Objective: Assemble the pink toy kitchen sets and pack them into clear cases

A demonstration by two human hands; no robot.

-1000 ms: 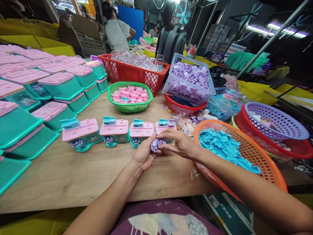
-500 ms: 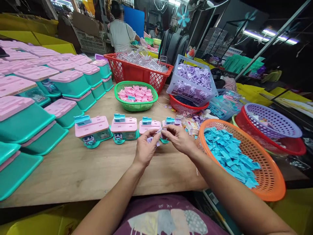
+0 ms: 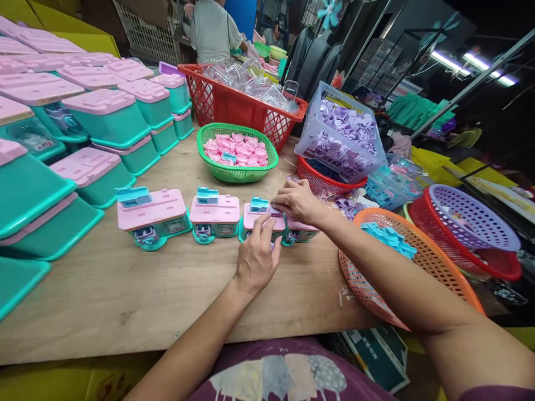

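Observation:
Four small toy houses with pink roofs and teal bases stand in a row on the wooden table. My left hand is curled, its fingertips on the front of the third toy house, with small purple pieces cupped in the palm, mostly hidden. My right hand reaches over from the right and pinches a small purple piece down onto that same roof beside its blue chimney block. The fourth toy house sits partly under my right wrist.
An orange basket of blue pieces lies under my right forearm. Behind are a green basket of pink parts, a red crate, a lilac bin of purple pieces, and stacked teal boxes at left. A person stands far back.
Both hands moved forward from in front of the row onto the third toy house. The right hand took a purple piece from the left hand's bunch and brought it to the roof.

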